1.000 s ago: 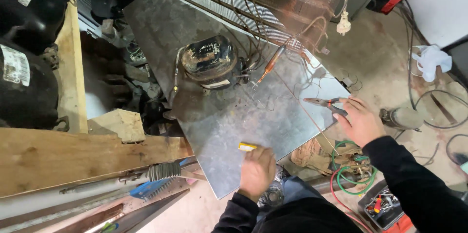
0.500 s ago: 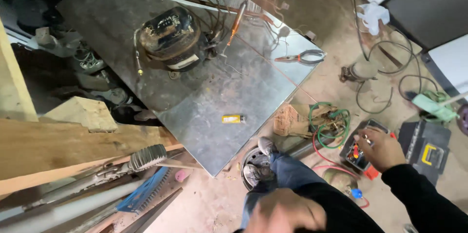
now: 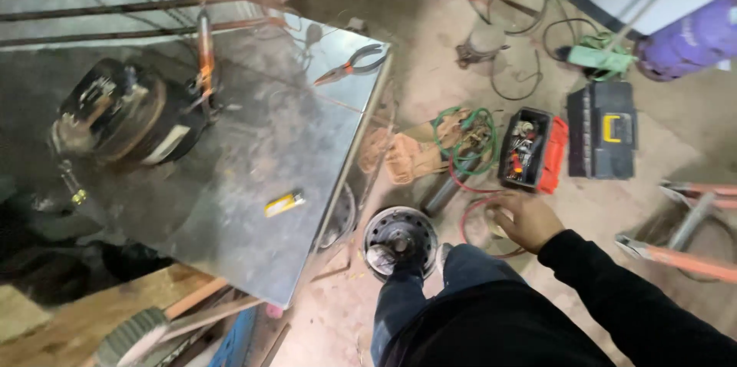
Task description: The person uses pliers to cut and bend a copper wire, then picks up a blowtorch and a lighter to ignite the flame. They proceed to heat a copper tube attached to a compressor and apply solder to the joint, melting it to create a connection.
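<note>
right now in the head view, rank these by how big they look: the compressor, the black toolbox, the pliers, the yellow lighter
1. compressor: largest, though it sits raised on the metal sheet, nearer the camera.
2. black toolbox: somewhat smaller, on the floor farther away.
3. pliers
4. yellow lighter: smallest

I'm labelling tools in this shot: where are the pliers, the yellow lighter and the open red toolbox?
pliers (image 3: 349,67), head view, on the pivot near the red handles.
yellow lighter (image 3: 283,203), head view, middle of its body.
open red toolbox (image 3: 559,153), head view, on its red lid.
</note>
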